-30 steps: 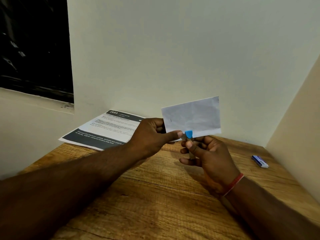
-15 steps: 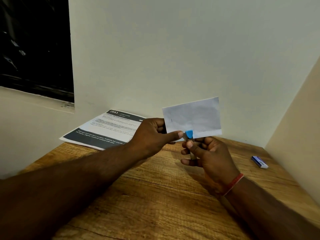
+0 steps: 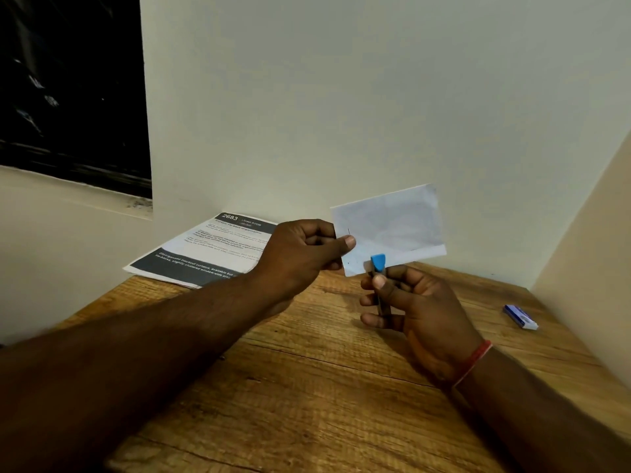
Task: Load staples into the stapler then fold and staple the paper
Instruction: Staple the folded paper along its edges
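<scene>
A small folded white paper [image 3: 392,227] is held upright above the wooden table. My left hand [image 3: 300,254] pinches its left edge between thumb and fingers. A thin staple mark shows near that edge. My right hand [image 3: 413,308] grips a small stapler [image 3: 378,264] with a blue tip, held upright. The blue tip overlaps the paper's bottom edge. Most of the stapler's body is hidden inside my fingers.
A printed sheet [image 3: 211,250] with dark bands lies at the table's back left against the wall. A small blue and white staple box [image 3: 520,316] rests at the right. The wooden table [image 3: 307,387] sits in a corner between walls; a dark window is upper left.
The paper and both hands have barely shifted. The stapler's blue tip stays at the paper's bottom edge.
</scene>
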The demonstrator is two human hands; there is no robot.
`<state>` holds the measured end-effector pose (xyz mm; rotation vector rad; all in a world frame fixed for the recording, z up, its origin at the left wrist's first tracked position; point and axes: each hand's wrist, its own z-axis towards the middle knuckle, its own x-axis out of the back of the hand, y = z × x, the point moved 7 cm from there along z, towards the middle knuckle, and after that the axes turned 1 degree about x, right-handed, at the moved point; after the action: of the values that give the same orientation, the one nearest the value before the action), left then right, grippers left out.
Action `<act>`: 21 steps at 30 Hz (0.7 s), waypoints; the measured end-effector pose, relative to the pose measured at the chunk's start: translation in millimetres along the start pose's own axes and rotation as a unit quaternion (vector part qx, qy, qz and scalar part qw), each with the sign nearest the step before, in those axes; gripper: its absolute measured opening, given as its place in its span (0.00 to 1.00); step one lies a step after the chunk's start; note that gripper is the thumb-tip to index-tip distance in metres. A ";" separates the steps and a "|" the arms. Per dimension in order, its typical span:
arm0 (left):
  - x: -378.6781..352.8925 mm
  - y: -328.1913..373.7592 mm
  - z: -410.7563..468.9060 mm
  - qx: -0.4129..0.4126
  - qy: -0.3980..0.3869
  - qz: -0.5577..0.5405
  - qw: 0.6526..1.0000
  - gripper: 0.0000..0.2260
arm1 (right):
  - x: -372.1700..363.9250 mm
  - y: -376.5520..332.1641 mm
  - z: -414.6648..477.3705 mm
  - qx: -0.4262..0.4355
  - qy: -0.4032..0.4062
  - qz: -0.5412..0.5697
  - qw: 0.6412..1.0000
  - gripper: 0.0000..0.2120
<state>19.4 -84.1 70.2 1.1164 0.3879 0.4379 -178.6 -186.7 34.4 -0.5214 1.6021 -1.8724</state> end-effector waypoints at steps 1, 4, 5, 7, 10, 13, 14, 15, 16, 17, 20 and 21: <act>-0.7 1.0 -0.7 -0.002 -0.001 0.000 1.000 0.09 | -1.8 1.1 -0.3 -0.002 -0.004 0.003 1.000 0.12; -4.0 3.2 -3.3 -0.013 -0.010 0.005 1.000 0.10 | -4.6 1.2 -1.3 0.000 -0.008 0.008 1.000 0.12; -5.0 3.9 -4.3 -0.019 -0.014 0.006 1.000 0.10 | -4.9 1.3 -1.5 -0.001 -0.008 0.012 1.000 0.14; -5.8 4.9 -5.7 -0.027 -0.015 0.011 0.999 0.06 | -5.6 1.9 -1.9 -0.009 -0.009 0.023 1.000 0.18; -6.6 5.8 -5.5 -0.034 -0.011 0.020 0.999 0.03 | -6.9 1.9 -2.4 -0.015 -0.012 0.031 0.999 0.21; -7.7 7.9 -6.6 -0.045 -0.012 0.023 0.999 0.02 | -9.8 0.9 -4.3 -0.017 -0.019 0.029 0.999 0.21; -8.7 8.5 -7.1 -0.048 -0.015 0.023 0.998 0.02 | -10.4 0.7 -4.9 -0.017 -0.023 0.028 0.999 0.22; -9.5 8.5 -7.5 -0.049 -0.017 0.022 0.998 0.02 | -10.7 0.5 -5.2 -0.017 -0.026 0.029 0.999 0.22; -10.2 8.5 -7.7 -0.050 -0.018 0.020 0.998 0.02 | -10.9 0.4 -5.4 -0.016 -0.028 0.030 0.999 0.22; -10.8 8.4 -7.6 -0.052 -0.019 0.018 0.998 0.02 | -11.0 0.2 -5.8 -0.015 -0.029 0.032 0.999 0.22; -12.1 8.7 -7.8 -0.054 -0.023 0.008 0.998 0.02 | -11.3 0.3 -6.9 -0.013 -0.028 0.026 0.999 0.22; -12.5 8.6 -8.0 -0.053 -0.024 0.006 0.998 0.02 | -11.3 0.4 -7.3 -0.013 -0.027 0.021 0.999 0.22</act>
<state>3.5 -81.2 76.0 1.0241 0.3126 0.4362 -175.0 -173.8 33.7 -0.5406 1.5910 -1.7944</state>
